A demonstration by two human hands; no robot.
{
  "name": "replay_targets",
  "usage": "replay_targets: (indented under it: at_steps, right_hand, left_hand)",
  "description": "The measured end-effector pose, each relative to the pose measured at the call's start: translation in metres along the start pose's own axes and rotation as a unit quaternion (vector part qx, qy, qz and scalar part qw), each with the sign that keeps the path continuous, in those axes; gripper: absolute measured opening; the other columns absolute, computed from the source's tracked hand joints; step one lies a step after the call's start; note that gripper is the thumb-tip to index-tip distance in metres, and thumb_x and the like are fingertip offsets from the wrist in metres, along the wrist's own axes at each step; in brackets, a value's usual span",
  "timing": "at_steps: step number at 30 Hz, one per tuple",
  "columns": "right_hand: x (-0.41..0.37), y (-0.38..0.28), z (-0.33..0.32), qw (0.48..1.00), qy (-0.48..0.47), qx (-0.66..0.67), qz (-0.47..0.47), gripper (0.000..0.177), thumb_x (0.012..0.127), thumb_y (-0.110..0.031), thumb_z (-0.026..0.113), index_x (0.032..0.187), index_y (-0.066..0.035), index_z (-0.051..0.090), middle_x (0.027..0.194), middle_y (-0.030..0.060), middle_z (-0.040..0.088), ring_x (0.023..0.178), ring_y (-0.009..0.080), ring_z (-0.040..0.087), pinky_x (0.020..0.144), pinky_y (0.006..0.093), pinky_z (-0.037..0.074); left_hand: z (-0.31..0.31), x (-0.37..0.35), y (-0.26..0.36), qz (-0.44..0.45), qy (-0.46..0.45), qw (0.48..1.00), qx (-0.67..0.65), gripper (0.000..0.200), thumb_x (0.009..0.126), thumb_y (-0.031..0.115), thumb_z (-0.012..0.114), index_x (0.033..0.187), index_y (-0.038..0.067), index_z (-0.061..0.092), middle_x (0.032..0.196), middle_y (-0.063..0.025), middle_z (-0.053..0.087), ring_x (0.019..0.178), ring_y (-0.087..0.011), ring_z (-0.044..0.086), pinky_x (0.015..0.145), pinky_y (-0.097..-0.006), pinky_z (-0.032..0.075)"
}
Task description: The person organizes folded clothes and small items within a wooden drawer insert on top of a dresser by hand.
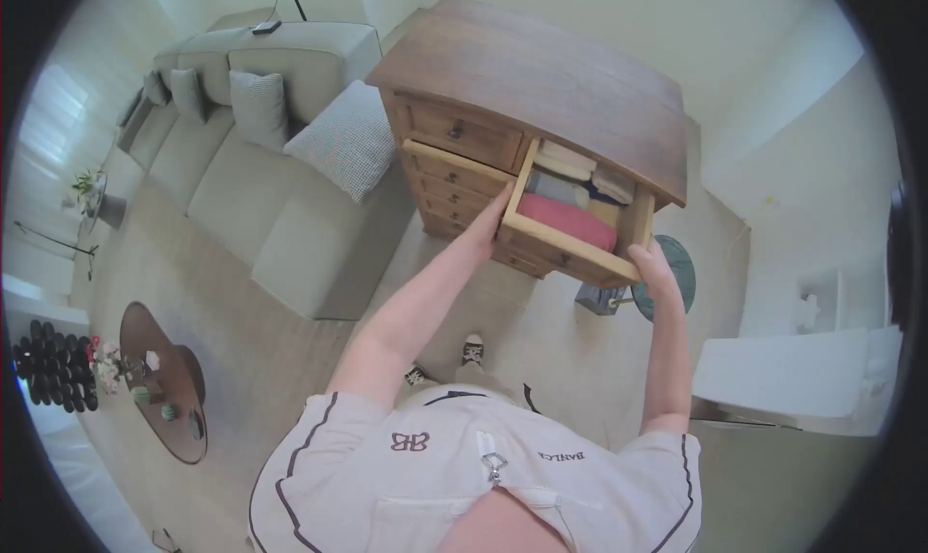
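Both hands are on the drawer [565, 248]: left hand [491, 217] fingers wrapped over its front left corner, right hand [650, 263] clamped on the right corner. It's sticking out of the dresser [541, 79]. Stiff wood, probably heavyish loaded, so I'd grip both corners. Just past the fingers: folded clothes [565, 221], pink nearest, grey and cream behind.

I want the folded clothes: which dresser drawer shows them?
The upper right drawer, pulled out between the left hand and right hand; only it shows folded cloth inside.
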State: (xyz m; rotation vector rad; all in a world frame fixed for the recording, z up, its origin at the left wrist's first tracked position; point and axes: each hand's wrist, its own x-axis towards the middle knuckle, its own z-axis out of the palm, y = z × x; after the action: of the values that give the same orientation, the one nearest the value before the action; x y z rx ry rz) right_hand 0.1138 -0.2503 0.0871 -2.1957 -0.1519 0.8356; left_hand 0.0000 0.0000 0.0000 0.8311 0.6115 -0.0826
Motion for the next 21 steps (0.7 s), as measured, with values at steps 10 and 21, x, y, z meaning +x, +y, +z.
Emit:
replay_targets:
  at_steps: [10, 21]
  right_hand:
    - [-0.047, 0.039, 0.074, 0.988, 0.055, 0.104, -0.095, 0.046, 0.067, -0.018, 0.046, 0.111, -0.005, 0.046, 0.092, 0.0068, 0.050, 0.082, 0.0172, 0.046, 0.069, 0.0296, 0.040]
    - [-0.118, 0.030, 0.150, 0.987, 0.028, 0.026, -0.158, 0.044, 0.069, -0.011, 0.038, 0.111, -0.003, 0.050, 0.096, 0.0072, 0.054, 0.085, 0.0170, 0.046, 0.078, 0.0302, 0.040]
  left_hand:
    - [-0.029, -0.082, -0.005, 0.094, 0.044, 0.994, 0.039, 0.051, 0.080, 0.063, 0.047, 0.097, 0.015, 0.054, 0.092, 0.0020, 0.058, 0.086, -0.0099, 0.054, 0.078, -0.0220, 0.039]
    - [-0.105, -0.162, -0.063, 0.183, 0.104, 0.976, -0.059, 0.031, 0.088, 0.044, 0.049, 0.067, 0.024, 0.037, 0.064, 0.0136, 0.034, 0.059, 0.0012, 0.030, 0.055, -0.0180, 0.025]
